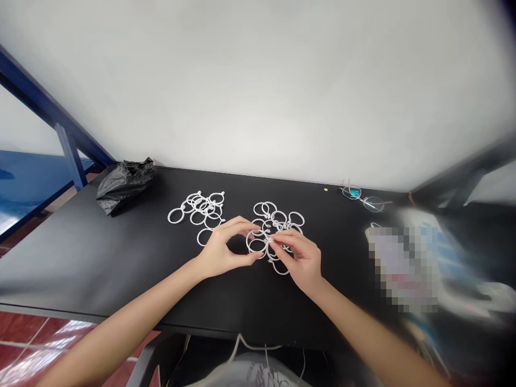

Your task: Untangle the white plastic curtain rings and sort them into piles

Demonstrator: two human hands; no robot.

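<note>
A white curtain ring (247, 245) is held up between my two hands over the black table. My left hand (221, 248) grips its rim with thumb and fingertips. At the ring's right side, my right hand (300, 257) pinches the small eyelet part; the fingertips partly hide it. Behind and below my right hand lies a loose pile of white rings (296, 219), partly covered by my fingers. Another group of white rings (176, 216) with small knobs lies left of it, just beyond my left hand.
A crumpled black plastic bag (123, 185) sits at the table's back left. Eyeglasses (373, 203) lie at the back right. Nearer on the right is a blurred package (403, 269) beside pale plastic. A white wall (258, 97) rises behind the black table (121, 269).
</note>
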